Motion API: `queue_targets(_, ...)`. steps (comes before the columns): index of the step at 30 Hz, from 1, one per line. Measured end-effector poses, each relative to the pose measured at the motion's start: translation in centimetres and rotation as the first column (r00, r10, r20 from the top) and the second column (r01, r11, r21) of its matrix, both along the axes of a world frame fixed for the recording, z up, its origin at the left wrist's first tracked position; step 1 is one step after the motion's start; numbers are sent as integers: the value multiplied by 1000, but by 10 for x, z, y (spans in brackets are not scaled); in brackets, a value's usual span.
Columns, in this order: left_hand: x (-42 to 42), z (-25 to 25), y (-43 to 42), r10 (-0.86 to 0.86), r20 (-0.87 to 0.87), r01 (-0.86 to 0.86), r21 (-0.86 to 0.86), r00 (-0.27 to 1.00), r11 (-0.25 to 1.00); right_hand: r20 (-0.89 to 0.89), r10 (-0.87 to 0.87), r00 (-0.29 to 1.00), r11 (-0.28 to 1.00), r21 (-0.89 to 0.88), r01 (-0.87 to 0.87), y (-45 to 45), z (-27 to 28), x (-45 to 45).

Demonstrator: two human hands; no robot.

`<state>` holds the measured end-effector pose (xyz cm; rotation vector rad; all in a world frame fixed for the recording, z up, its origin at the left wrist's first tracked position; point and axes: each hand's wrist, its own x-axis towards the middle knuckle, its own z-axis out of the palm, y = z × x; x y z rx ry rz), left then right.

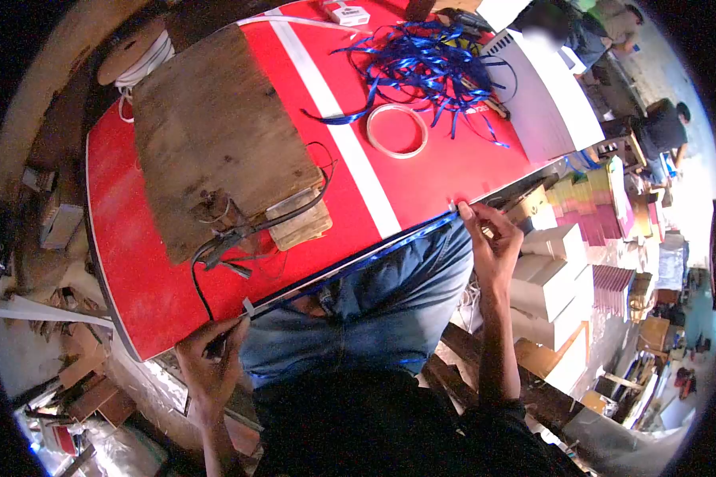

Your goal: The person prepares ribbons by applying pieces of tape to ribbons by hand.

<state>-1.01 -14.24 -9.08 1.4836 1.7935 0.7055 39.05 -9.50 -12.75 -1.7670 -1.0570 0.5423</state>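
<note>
A shiny blue ribbon (410,238) is stretched along the near edge of the red tabletop (326,266), above my lap. My right hand (493,238) pinches its right end between thumb and finger, beside a small pale tab (453,204) at the table edge. At the other end my left hand (211,358) is closed in a pinch near another small pale tab (249,306). The ribbon end there is mostly hidden by the fingers. A tangled pile of blue ribbons (433,67) lies at the far side of the table.
On the tabletop are a wooden board (215,135), a black cable (294,208), a roll of tape (371,143), a small box (348,13) and a white stack (545,103). Stacks of paper (545,290) stand at right. Other people (662,131) are at upper right.
</note>
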Motion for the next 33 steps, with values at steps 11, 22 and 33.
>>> queue_targets(11, -2, -3, 7, 47, -48, -48, -9, 998, 999, 281, -86, 956, 992, 118, 54, 10, -24, -11)
queue_targets(22, 21, 56, 10, -119, 77, 110, 113, 990, 987, 334, 76, 939, 974, 179, -143, -11, 77, -66)
queue_targets(33, 31, 116, 58, -497, 145, 393, 444, 856, 805, -146, 860, 488, 502, 76, -862, 26, 159, -142)
